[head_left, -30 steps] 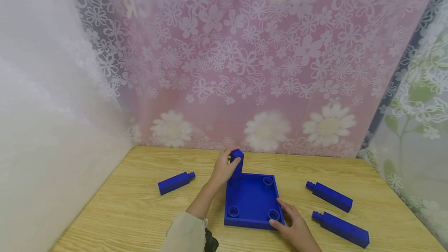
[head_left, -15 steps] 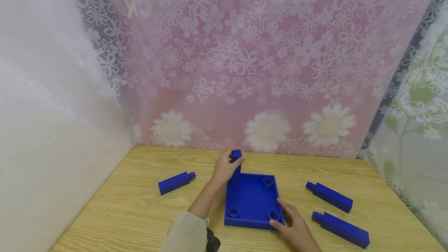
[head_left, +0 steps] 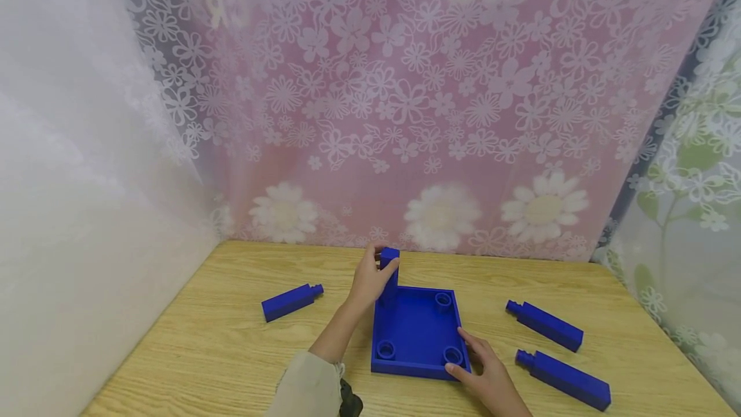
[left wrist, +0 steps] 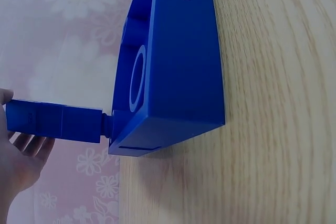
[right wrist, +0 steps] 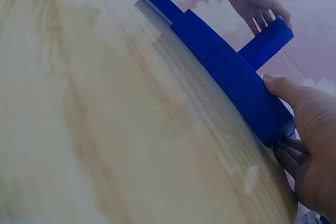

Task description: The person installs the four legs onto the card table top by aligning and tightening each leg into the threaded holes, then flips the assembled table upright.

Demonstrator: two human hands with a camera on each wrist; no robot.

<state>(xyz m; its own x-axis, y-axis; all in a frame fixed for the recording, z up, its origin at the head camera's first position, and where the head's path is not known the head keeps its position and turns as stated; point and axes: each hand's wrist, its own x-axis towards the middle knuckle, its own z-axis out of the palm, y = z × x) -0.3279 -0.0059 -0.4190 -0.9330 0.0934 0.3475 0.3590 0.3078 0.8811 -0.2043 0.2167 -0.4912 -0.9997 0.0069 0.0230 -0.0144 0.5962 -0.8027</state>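
A blue square tray-like base (head_left: 413, 369) with round sockets at its corners lies on the table. At its far left corner a blue square leg (head_left: 390, 273) stands upright, and my left hand (head_left: 368, 278) grips it near the top between thumb and fingers. In the left wrist view the leg (left wrist: 63, 121) meets the corner of the base, with its narrow neck showing just at the socket. My right hand (head_left: 486, 369) holds the near right corner of the base, thumb on the front edge and fingers along the right side; the right wrist view shows this grip too.
One loose blue leg (head_left: 289, 303) lies on the wooden table (head_left: 197, 352) at left. To the right lie two more, a farther leg (head_left: 545, 325) and a nearer leg (head_left: 564, 378). A pink flowered curtain (head_left: 405, 114) hangs behind the table.
The left thumb and fingers have shifted around the leg's top, extending and then closing again, and the leg has turned a little. The right hand and base have stayed in place.
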